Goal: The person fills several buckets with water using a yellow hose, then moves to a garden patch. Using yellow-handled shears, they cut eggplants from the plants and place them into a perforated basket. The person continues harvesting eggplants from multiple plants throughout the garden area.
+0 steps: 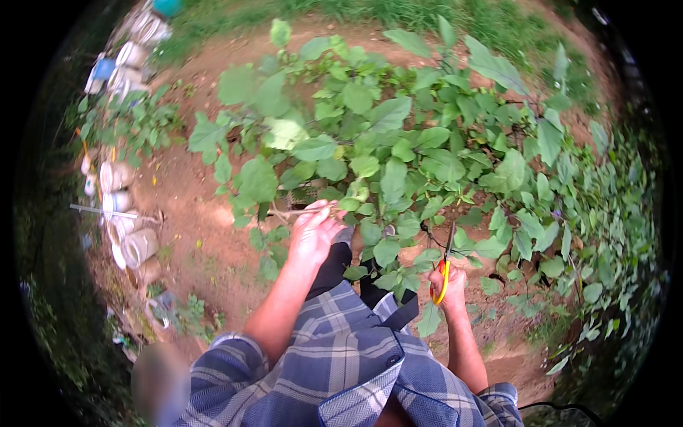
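My left hand (315, 235) is raised at the near side of a leafy green plant (392, 176), which looks like eggplant. Its fingers pinch a thin brown stem (288, 212) that sticks out to the left. Lower and to the right, my right hand (451, 288) grips a pair of scissors (446, 275) by its yellow and red handles. The dark blades point up and away among the leaves; whether they touch a branch, I cannot tell. Foliage hides part of my legs and feet.
Several white plastic buckets (140, 247) line the left side, with a pale rod (101, 210) lying across some. A smaller leafy plant (139, 120) grows near them. Bare reddish soil (181, 213) surrounds the plants. Dense foliage (603, 213) fills the right, and grass (352, 10) borders the far side.
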{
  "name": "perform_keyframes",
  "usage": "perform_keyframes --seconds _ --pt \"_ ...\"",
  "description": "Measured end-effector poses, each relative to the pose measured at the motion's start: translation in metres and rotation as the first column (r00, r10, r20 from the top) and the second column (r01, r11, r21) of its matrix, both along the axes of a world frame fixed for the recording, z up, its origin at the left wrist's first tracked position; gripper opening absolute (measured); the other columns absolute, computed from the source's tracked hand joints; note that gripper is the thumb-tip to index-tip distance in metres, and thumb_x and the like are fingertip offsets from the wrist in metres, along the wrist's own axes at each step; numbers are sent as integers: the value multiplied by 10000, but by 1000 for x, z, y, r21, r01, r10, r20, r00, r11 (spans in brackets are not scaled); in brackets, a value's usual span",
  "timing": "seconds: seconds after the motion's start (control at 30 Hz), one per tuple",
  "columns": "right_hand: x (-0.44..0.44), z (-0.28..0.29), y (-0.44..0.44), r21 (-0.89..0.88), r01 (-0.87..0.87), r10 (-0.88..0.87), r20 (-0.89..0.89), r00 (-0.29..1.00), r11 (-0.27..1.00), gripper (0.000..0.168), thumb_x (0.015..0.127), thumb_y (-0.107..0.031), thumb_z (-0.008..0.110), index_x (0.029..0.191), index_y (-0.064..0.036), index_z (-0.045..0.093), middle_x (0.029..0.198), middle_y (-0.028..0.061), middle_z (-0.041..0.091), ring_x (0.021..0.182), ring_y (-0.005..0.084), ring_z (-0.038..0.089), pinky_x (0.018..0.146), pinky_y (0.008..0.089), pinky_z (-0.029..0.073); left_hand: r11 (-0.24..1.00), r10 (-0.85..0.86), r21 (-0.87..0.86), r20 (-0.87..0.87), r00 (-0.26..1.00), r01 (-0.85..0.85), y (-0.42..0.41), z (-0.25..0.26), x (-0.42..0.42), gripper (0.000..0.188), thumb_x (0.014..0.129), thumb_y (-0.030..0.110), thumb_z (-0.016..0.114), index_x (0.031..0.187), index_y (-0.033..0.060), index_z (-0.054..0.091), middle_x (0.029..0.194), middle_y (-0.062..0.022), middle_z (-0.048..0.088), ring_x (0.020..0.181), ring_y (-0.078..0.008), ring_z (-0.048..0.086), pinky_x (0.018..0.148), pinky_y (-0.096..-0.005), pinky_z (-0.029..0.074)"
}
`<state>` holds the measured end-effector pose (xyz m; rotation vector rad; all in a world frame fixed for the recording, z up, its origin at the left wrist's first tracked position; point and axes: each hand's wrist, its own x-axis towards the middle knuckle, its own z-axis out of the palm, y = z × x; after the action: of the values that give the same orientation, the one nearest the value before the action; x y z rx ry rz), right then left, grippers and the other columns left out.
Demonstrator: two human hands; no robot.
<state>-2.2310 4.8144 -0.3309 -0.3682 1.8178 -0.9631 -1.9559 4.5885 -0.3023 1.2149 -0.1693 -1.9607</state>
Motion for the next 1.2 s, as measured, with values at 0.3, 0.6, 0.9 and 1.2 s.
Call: perform_keyframes --seconds 0.3,0.6,0.9,1.2 --pt "35 -7 -42 128 -536 551 -225 804 834 254 656 -148 758 690 13 565 563 120 526 507 177 466 534 377 451 839 370 86 634 679 -537 66 -83 223 210 920 48 637 1126 79 607 992 -112 684 856 -291 706 662 -399 605" --pt "96 -53 -73 176 -665 688 -220 692 726 276 661 -162 765 663 18 555 555 129 526 496 190 483 530 389 451 834 303 112 726 617 -540 23 -219 276 186 994 140 582 1168 75 595 1116 -150 662 977 -325 679 699 -390 597" --pt "176 -170 -89 205 -626 628 66 776 752 270 671 -170 775 726 23 594 590 108 558 515 200 521 541 379 466 889 21 262 795 606 -374 -32 -420 319 273 991 128 579 1262 98 571 1146 -81 656 950 -299 655 693 -421 560" --pt "213 -248 -180 113 -687 697 -89 712 717 280 702 -190 744 736 28 571 656 209 587 599 377 593 601 439 490 964 -96 208 853 513 -164 -59 -466 258 430 941 53 604 1356 28 495 1183 -111 633 982 -206 594 809 -331 496"
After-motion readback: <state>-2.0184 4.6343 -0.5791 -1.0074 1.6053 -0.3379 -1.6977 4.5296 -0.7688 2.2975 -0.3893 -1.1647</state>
